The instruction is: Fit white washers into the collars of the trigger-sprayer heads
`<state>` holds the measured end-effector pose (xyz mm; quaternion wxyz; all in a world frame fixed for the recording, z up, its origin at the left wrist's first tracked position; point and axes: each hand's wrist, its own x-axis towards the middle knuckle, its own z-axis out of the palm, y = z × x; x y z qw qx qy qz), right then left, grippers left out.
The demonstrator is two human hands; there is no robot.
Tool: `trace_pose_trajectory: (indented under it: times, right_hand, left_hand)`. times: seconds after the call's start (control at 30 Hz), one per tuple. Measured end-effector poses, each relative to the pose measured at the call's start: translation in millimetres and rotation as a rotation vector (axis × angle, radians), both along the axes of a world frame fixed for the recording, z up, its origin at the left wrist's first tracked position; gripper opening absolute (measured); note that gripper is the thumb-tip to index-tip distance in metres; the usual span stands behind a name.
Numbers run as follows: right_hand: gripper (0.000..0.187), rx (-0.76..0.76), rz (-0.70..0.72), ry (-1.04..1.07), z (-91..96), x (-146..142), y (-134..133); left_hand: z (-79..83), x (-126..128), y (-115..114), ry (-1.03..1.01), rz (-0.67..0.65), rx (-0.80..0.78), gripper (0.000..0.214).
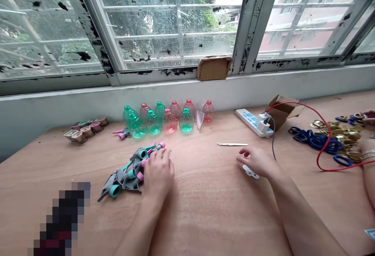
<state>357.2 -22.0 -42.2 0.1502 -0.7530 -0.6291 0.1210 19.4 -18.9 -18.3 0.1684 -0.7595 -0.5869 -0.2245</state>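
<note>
My left hand (159, 170) lies against the right side of a pile of grey trigger spray heads (125, 176) with teal and pink collars. Its fingers are stretched forward and slightly apart, and their undersides are hidden. To the right, my right hand (254, 161) rests low over the wooden table, fingers loosely bent and apart, with nothing visible in them. Small flat white pieces (250, 172) lie just below that hand. Beyond it is a pair of thin tweezers (232, 144). Green bottles (186, 120) and pink bottles (170, 121), open at the neck, stand in rows at the wall.
A white power strip (252, 122) with a red cable (327, 127) sits by a cardboard box (283, 111). Blue rings (318, 140) and gold discs (348, 135) lie near another person's arm (369, 170). Small moulded containers (84, 131) stand at the far left. A pixelated dark object (63, 221) is front left.
</note>
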Motion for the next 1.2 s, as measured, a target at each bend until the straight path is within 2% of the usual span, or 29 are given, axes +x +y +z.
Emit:
trace_pose_trajectory:
  times: [0.1, 0.2, 0.3, 0.37, 0.47, 0.53, 0.57, 0.63, 0.7, 0.8, 0.87, 0.93, 1.0, 1.2]
  right_hand:
    - [0.029, -0.017, -0.023, 0.005, 2.3, 4, -1]
    - [0.024, -0.029, -0.039, 0.023, 3.6, 10, -1]
    - [0.019, -0.087, -0.023, 0.062, 6.1, 15, -3]
    - [0.016, -0.149, 0.0, 0.085, 9.2, 18, -5]
    - [0.012, -0.217, 0.057, 0.111, 12.9, 19, -9]
    - [0.013, -0.237, 0.083, 0.128, 12.6, 21, -10]
    - [0.015, -0.243, 0.091, 0.139, 11.6, 22, -10]
    - [0.017, -0.239, 0.094, 0.156, 9.0, 24, -9]
    - [0.015, -0.198, 0.075, 0.156, 7.6, 28, -8]
    - [0.018, -0.115, 0.012, 0.143, 9.3, 33, -9]
    - [0.018, -0.154, 0.008, 0.14, 11.3, 35, -11]
    - [0.015, -0.255, 0.023, 0.142, 11.8, 37, -14]
    - [0.014, -0.315, 0.043, 0.172, 10.1, 38, -15]
    - [0.014, -0.319, 0.052, 0.279, 2.8, 37, -11]
  left_hand:
    - [1.0, -14, 7, 0.033, 0.117, -0.031, 0.035]
    - [-0.6, -21, 12, 0.026, 0.08, -0.078, 0.028]
    - [3.8, -23, 12, -0.027, 0.035, -0.013, 0.025]
    - [9.1, -22, 9, -0.091, -0.034, 0.072, 0.023]
    - [9.7, -10, 1, -0.175, -0.297, 0.101, 0.018]
    - [1.3, 4, -4, -0.186, -0.48, -0.004, 0.017]
    - [-4.8, 11, -5, -0.182, -0.527, -0.078, 0.018]
    - [-17.0, 23, -6, -0.199, -0.581, -0.245, 0.023]
    - [-24.3, 27, -5, -0.301, -0.581, -0.351, 0.033]
    - [-21.8, 19, -4, -0.403, -0.686, -0.433, 0.039]
    - [-15.9, 13, -5, -0.307, -0.854, -0.563, 0.04]
    - [-12.0, 13, -8, -0.181, -0.941, -0.665, 0.037]
    - [-12.1, 17, -10, -0.145, -0.924, -0.682, 0.034]
    - [-20.5, 26, -9, -0.241, -0.853, -0.673, 0.026]
